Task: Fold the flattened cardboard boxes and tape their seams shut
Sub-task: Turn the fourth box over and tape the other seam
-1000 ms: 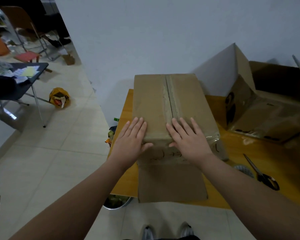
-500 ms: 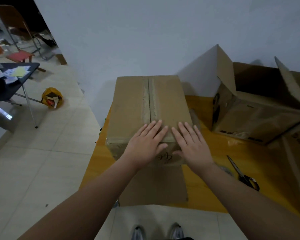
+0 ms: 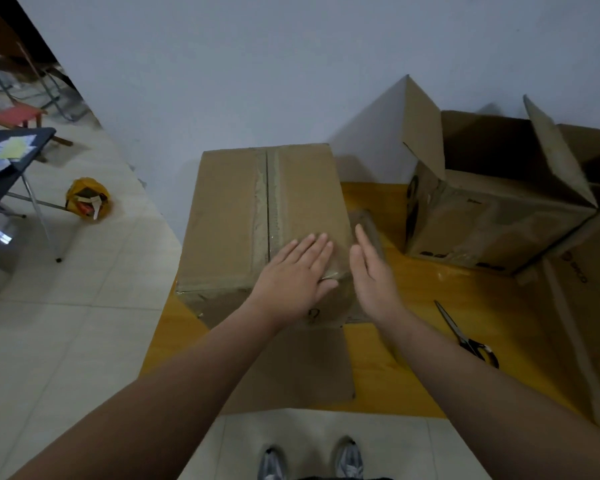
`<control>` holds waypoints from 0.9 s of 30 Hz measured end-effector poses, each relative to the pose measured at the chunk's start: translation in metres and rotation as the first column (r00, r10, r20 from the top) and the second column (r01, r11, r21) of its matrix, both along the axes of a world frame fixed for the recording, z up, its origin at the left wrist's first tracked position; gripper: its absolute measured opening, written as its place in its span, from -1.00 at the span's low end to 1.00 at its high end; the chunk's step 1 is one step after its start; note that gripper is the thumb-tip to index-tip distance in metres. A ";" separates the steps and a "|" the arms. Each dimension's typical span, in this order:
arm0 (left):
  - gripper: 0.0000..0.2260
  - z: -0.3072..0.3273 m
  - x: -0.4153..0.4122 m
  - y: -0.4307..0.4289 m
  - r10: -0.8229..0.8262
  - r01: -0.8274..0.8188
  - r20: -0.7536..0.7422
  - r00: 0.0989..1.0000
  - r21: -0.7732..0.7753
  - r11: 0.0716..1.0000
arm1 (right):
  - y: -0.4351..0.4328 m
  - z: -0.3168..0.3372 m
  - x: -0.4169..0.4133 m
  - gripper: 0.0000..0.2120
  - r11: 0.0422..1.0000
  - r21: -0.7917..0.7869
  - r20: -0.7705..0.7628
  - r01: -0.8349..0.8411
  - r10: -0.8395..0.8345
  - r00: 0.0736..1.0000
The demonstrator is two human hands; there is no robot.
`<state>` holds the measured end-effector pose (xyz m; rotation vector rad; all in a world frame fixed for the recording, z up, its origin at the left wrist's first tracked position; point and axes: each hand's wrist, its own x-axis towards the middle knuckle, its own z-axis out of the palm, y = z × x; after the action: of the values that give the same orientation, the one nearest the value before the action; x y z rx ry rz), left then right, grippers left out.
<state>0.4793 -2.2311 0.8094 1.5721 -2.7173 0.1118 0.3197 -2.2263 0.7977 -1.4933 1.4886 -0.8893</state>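
A yellow table (image 3: 413, 344) stood against the wall at centre frame, bearing a taped cardboard box (image 3: 229, 220) at its left end and an open box (image 3: 482, 230) at upper right. Black-handled scissors (image 3: 465, 336) lay at lower right, a flat cardboard sheet (image 3: 291, 372) at the near edge, and more flat cardboard (image 3: 589, 323) at far right.

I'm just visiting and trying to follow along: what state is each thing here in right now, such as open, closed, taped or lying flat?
Near box: closed, top seam taped, standing on the table.
Front flap: unfolded, flat on the table.
Left hand: flat on the box top.
Right hand: fingers straight, beside the box's right side; contact unclear.
Far box: open, flaps standing up.
Scissors: blades together, lying on the table.
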 end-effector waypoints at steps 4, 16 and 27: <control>-0.45 -0.004 -0.028 -0.016 -0.033 0.034 0.055 0.998 -0.006 0.999 | -0.021 0.000 0.017 -0.52 0.969 0.193 0.106 0.157 -0.180 0.978; -0.36 -0.014 0.112 0.014 0.023 -0.015 0.074 0.997 -0.101 0.995 | -0.016 -0.015 0.025 -0.48 0.920 0.080 -0.099 0.383 -0.375 0.922; -0.29 -0.025 0.189 0.032 0.045 -0.039 -0.292 0.955 0.028 0.999 | -0.009 -0.019 0.044 -0.55 0.761 -0.152 -0.240 0.630 -0.647 0.724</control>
<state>0.6680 -2.1989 0.7846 1.5132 -2.4662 -0.1411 0.3638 -2.2355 0.7782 -1.1695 2.2877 -1.1566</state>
